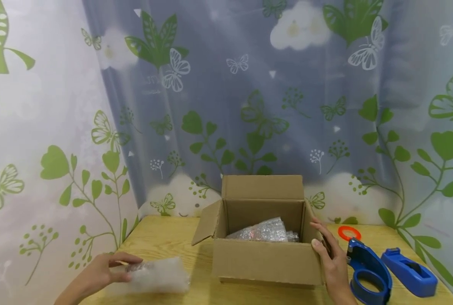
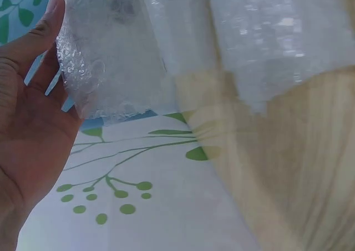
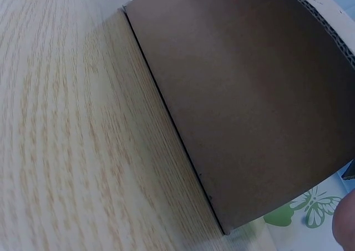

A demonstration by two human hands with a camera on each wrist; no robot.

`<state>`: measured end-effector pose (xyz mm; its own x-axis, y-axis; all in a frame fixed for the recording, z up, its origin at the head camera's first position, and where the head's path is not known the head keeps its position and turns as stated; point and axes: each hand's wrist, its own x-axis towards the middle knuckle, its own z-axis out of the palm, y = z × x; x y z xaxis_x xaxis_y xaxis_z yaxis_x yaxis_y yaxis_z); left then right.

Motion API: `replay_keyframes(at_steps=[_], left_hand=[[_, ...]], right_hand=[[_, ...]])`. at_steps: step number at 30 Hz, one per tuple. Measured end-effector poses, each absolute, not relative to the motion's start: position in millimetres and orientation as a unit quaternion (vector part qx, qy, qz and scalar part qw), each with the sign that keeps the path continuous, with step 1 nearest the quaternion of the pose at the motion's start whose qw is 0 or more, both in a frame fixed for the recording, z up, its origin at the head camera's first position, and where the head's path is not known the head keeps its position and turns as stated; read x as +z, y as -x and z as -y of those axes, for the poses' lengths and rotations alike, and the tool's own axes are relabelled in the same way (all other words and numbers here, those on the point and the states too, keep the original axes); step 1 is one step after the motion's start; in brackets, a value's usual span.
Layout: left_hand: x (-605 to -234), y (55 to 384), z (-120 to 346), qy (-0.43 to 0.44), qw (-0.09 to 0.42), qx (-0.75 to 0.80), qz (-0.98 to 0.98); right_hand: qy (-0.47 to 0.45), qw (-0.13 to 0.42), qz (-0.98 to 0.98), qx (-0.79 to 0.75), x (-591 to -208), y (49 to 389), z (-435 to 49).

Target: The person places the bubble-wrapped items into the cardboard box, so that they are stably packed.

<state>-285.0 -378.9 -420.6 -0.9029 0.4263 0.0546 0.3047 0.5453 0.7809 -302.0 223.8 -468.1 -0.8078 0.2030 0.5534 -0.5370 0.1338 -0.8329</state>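
My left hand (image 1: 98, 273) pinches a bubble-wrapped package (image 1: 159, 275) by its left end, low over the table at the left; motion blurs it. In the left wrist view the thumb and fingers of the left hand (image 2: 36, 123) hold the edge of clear bubble wrap (image 2: 111, 56); what is inside cannot be made out. An open cardboard box (image 1: 268, 262) stands mid-table with more bubble-wrapped items (image 1: 262, 231) inside. At its right side my right hand (image 1: 331, 262) grips the wall near the front corner. The right wrist view shows the box's brown side (image 3: 238, 106).
Right of the box lie a blue tape gun (image 1: 369, 275), a blue tape dispenser (image 1: 409, 271) and an orange ring (image 1: 349, 233). A printed curtain (image 1: 211, 140) hangs behind the wooden table (image 1: 161, 233). The box's left flap (image 1: 207, 222) sticks outward.
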Motion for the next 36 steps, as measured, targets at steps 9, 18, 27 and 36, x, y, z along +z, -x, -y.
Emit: replay_keyframes(at_steps=[9, 18, 27, 36], left_hand=[[-391, 290, 371, -0.262, -0.013, 0.451, -0.853], [-357, 300, 338, -0.245, -0.071, 0.398, -0.881], [-324, 313, 294, -0.266, -0.159, 0.326, -0.893], [-307, 336, 225, -0.327, -0.173, 0.363, -0.855]], right_hand=[[-0.118, 0.282, 0.705, 0.640, -469, 303, -225], [-0.103, 0.268, 0.715, 0.637, -469, 301, -227], [-0.121, 0.266, 0.710, 0.641, -467, 302, -222], [-0.121, 0.271, 0.710, 0.638, -466, 301, -224]])
